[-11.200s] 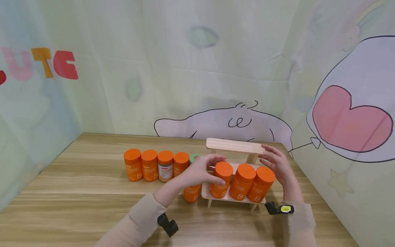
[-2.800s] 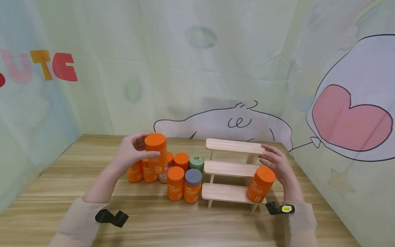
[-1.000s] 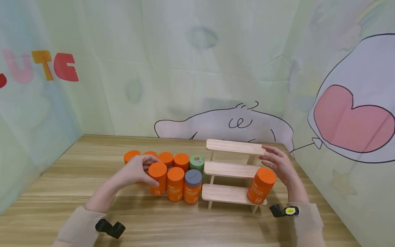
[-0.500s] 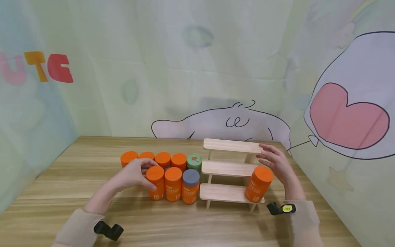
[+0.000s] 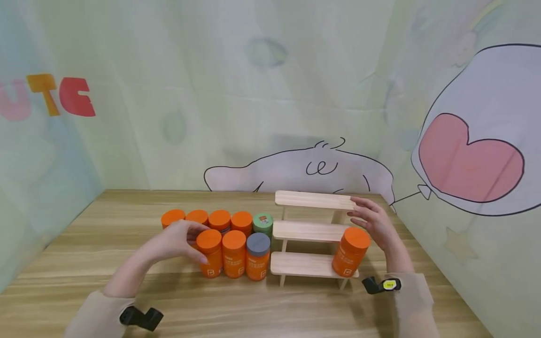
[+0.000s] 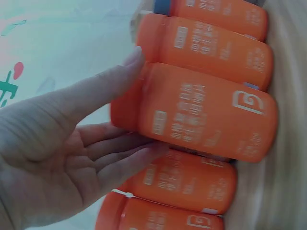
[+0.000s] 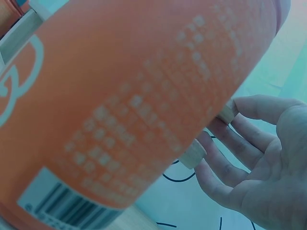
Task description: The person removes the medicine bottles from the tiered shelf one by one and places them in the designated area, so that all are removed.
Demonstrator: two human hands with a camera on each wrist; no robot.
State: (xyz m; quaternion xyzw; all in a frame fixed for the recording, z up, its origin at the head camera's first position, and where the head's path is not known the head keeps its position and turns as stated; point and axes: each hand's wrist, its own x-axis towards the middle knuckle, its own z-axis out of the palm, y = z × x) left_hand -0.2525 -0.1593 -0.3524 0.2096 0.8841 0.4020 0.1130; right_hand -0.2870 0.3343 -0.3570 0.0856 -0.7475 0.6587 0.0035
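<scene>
In the head view my left hand [image 5: 175, 240] holds an orange jar [image 5: 211, 263] by its lid, thumb on the near side and fingers behind. The jar stands upright at the left end of the front row, beside another orange jar [image 5: 234, 263] and a grey-lidded orange jar [image 5: 258, 267]. In the left wrist view its label faces me, and the fingertips partly disappear behind it. My right hand [image 5: 376, 225] holds the right end of the three-tier wooden rack's [image 5: 313, 199] top board. One orange jar [image 5: 350, 256] stands on the lowest tier, hiding part of that hand in the right wrist view.
Behind the front row, orange-lidded jars [image 5: 220, 218] and a green-lidded jar [image 5: 263, 222] form a back row on the wood-grain table [image 5: 211, 310]. A printed curtain [image 5: 177, 94] hangs behind the table and along both sides.
Three orange jars stood on the lowest tier earlier; one stays there. My left hand carried an orange jar over and lowered it at the front row's left end. The right hand stays on the rack.
</scene>
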